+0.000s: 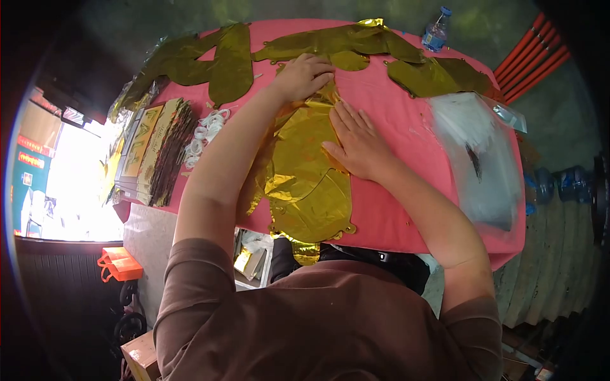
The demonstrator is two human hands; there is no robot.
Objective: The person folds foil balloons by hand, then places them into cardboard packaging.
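A flat, creased gold foil balloon [311, 206] lies down the middle of the table in front of me, its lower end hanging over the near edge. At its far end my left hand [304, 77] is palm down, its fingers curled together on the crinkled foil; their tips are partly hidden. My right hand [360, 141] rests nearly flat along the balloon's right edge, with the fingers stretched out and the thumb apart on the foil. Just beyond my left hand, another flat gold foil balloon [330, 41] spreads across the far side.
More flat foil balloons [232, 66] lie far left and far right. White ribbon coils [206, 130] and stacked printed packages [155, 143] sit on the left. Clear plastic bags [476, 171] cover the right side of the pink table [397, 216]. A water bottle [436, 32] stands at the far edge.
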